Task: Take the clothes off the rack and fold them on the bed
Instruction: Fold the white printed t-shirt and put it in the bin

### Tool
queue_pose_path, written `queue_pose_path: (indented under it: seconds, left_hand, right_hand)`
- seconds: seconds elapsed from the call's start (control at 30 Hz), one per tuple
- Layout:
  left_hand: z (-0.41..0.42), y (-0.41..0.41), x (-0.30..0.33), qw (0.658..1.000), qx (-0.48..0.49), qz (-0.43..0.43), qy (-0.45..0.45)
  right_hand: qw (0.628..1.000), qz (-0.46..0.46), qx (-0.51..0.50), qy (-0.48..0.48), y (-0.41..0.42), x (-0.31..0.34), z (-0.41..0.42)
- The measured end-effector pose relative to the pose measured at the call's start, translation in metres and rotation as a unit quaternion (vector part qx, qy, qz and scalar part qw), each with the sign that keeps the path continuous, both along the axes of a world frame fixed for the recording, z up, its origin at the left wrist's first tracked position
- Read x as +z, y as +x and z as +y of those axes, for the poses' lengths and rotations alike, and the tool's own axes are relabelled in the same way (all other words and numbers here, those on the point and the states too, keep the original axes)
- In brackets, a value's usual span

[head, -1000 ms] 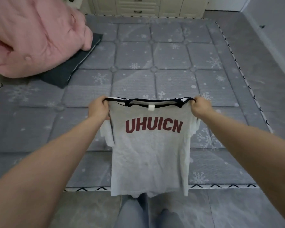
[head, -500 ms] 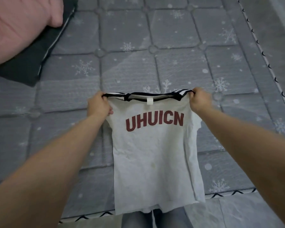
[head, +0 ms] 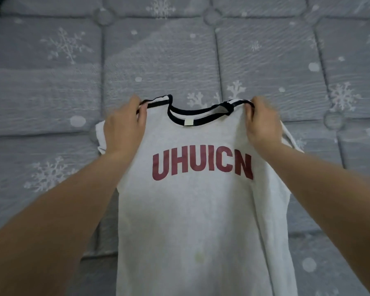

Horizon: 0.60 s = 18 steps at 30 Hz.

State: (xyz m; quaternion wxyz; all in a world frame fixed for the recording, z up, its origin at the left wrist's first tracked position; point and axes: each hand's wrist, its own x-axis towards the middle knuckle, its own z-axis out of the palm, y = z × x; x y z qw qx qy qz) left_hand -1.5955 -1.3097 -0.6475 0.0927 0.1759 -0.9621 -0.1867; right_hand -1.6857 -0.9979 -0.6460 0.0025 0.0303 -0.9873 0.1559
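Left hand [head: 124, 127] and right hand [head: 262, 122] pinch a white T-shirt's [head: 201, 210] shoulders, collar pointing away, hem toward viewer, over the bed [head: 51, 82]

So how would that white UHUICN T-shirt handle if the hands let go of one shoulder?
Probably floppy: the T-shirt drapes and the collar sags between the left hand and right hand gripping its shoulders. Likely light, since fingertip pinches carry it. The freed side would likely collapse onto the bed.
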Motion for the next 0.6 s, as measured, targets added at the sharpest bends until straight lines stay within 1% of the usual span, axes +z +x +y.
queue_pose_path:
  seconds: [0.07,0.13,0.27,0.47,0.6]
  left_hand:
    - [-0.004,-0.008,-0.018,0.999,-0.011,-0.005,-0.048]
    - [-0.012,-0.014,-0.033,0.996,-0.009,-0.02,-0.081]
    - [-0.027,-0.022,-0.054,0.997,0.025,-0.015,-0.076]
    - [-0.037,-0.05,-0.077,0.991,0.05,-0.023,-0.121]
    - [-0.032,-0.056,-0.082,0.985,0.063,-0.042,-0.155]
  right_hand:
    - [0.998,0.022,0.01,0.05,-0.01,-0.019,0.002]
    - [0.994,0.021,0.008,0.106,-0.019,-0.033,0.006]
    - [0.988,0.026,0.025,0.15,-0.033,-0.052,0.008]
    - [0.983,0.049,0.049,0.169,-0.068,-0.069,-0.001]
    - [0.982,0.082,0.055,0.16,-0.07,-0.075,-0.001]
